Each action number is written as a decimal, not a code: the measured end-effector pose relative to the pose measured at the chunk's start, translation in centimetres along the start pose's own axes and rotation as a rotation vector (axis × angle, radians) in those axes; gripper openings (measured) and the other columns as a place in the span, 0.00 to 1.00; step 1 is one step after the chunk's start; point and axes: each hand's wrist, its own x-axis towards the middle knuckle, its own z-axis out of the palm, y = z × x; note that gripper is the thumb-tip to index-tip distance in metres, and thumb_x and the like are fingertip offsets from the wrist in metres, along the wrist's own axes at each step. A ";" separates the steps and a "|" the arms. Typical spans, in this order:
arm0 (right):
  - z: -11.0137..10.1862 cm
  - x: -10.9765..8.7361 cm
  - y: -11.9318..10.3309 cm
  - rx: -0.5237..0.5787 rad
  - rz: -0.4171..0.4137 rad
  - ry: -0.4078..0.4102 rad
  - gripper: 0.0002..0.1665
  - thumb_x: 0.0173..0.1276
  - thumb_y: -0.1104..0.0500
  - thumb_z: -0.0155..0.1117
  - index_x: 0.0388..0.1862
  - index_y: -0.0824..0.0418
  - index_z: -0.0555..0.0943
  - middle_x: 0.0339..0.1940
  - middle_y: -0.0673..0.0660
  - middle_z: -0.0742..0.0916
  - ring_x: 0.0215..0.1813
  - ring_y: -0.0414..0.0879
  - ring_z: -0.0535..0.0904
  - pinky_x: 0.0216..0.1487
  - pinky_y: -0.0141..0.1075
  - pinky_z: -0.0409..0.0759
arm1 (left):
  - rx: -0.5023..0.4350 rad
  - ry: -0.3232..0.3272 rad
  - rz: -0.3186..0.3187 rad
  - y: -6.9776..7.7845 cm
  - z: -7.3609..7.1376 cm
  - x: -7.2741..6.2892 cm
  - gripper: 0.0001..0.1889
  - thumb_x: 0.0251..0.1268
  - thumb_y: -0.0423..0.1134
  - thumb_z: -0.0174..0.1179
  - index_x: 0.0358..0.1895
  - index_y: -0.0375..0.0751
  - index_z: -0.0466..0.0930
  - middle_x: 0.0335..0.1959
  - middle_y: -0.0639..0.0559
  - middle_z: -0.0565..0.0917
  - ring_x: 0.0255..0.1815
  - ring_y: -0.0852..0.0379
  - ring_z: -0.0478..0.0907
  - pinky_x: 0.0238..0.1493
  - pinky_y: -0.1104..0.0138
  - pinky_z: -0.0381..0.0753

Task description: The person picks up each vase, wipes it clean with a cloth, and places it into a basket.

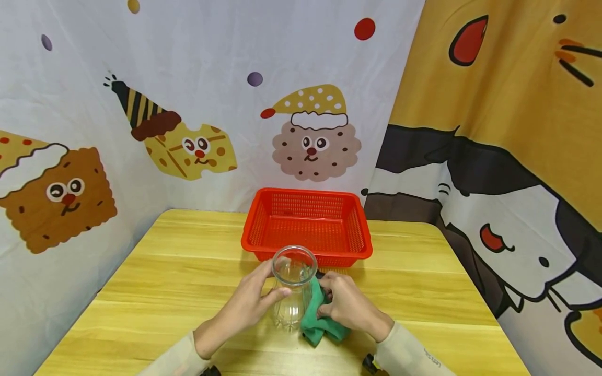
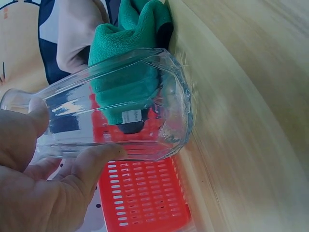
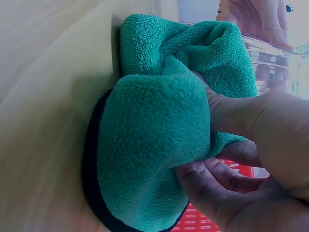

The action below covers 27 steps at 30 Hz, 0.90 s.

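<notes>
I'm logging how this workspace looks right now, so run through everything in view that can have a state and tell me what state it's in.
Left hand: gripping the glass jar
Right hand: gripping the green cloth
Glass jar: roughly upright, mouth open
Green cloth: bunched up, beside the jar
Red basket: upright, open-topped
Printed curtain: hanging behind the table
</notes>
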 end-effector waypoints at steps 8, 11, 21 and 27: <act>-0.1 -0.2 -0.2 0.053 0.019 0.016 0.28 0.62 0.66 0.94 0.62 0.65 0.94 0.51 0.52 0.91 0.45 0.38 0.85 0.45 0.29 0.91 | -0.002 -0.007 0.003 0.0 0.0 0.0 0.33 0.82 0.47 0.74 0.84 0.47 0.76 0.73 0.49 0.90 0.72 0.43 0.91 0.76 0.35 0.89; -0.1 -0.3 -0.2 0.076 0.012 0.037 0.32 0.62 0.66 0.94 0.65 0.66 0.93 0.53 0.54 0.92 0.46 0.38 0.86 0.47 0.32 0.94 | -0.002 -0.007 0.002 0.0 0.0 0.0 0.34 0.83 0.47 0.74 0.85 0.48 0.76 0.74 0.49 0.90 0.72 0.42 0.91 0.76 0.35 0.89; -0.2 -0.3 -0.6 0.090 0.007 0.097 0.35 0.61 0.66 0.93 0.68 0.66 0.92 0.54 0.52 0.92 0.48 0.37 0.87 0.50 0.31 0.93 | -0.002 -0.007 -0.005 0.0 0.0 -0.1 0.35 0.82 0.47 0.74 0.86 0.48 0.75 0.74 0.48 0.90 0.72 0.41 0.91 0.77 0.33 0.88; -0.4 -0.4 -0.9 0.091 0.004 0.113 0.35 0.62 0.66 0.93 0.69 0.68 0.92 0.54 0.51 0.92 0.47 0.37 0.87 0.50 0.31 0.93 | -0.001 -0.002 -0.005 0.2 -0.1 -0.1 0.34 0.81 0.45 0.75 0.85 0.46 0.76 0.73 0.46 0.90 0.72 0.41 0.91 0.76 0.34 0.88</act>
